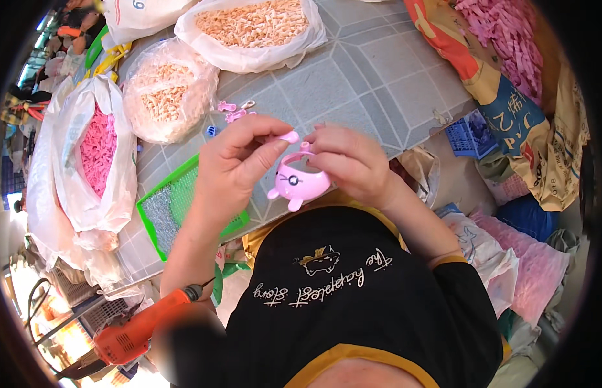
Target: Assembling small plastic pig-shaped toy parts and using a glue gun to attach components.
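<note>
My right hand [353,161] grips a pink plastic part [302,187] by its upper rim. The part is rounded and hollow, with a dark-marked animal face and small stubs at its lower edge. My left hand [233,161] pinches a small pink plastic piece [289,137] between thumb and fingers, just above and left of the animal-faced part. Both hands are raised over the near edge of the table, in front of my black shirt. Beyond my left hand, a few small pink pieces [235,115] and a blue piece [212,131] lie on the tabletop.
A green tray [146,226] with tiny metal parts stands left, partly behind my left forearm. Bags of peach pieces [252,26] and pink pieces [97,152] line the table's far and left sides. An orange power tool [142,326] is at lower left; a blue basket [469,134] stands right.
</note>
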Available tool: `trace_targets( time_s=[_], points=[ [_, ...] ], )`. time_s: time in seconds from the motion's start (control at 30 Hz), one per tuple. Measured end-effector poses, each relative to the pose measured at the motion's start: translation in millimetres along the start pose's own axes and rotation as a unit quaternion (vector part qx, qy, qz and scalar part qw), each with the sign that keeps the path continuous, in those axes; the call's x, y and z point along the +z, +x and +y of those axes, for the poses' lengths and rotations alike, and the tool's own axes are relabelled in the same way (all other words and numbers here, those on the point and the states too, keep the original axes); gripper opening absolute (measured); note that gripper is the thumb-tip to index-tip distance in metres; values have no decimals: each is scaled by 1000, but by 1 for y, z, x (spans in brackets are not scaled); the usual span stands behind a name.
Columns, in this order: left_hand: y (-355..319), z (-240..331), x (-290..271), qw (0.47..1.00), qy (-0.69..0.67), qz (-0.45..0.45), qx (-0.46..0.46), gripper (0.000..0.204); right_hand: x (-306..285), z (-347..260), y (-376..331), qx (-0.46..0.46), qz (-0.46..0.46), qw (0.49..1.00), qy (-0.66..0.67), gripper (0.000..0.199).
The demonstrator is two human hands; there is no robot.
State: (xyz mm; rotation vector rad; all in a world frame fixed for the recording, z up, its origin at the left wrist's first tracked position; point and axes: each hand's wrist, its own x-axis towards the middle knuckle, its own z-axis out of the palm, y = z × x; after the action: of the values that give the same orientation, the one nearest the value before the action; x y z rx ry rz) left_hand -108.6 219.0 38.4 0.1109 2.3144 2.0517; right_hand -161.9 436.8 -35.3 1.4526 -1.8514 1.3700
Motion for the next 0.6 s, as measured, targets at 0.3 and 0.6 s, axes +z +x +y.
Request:
trace_targets(
  time_s=[0.3, 0.6],
  points=[
    [-6, 8, 6, 994, 100, 33, 2, 14, -1, -10, 8, -58, -28, 996, -65, 28],
    [-3, 14, 6, 958, 264, 4, 114, 14, -2, -12, 11, -89, -52, 989, -103, 29]
  ],
)
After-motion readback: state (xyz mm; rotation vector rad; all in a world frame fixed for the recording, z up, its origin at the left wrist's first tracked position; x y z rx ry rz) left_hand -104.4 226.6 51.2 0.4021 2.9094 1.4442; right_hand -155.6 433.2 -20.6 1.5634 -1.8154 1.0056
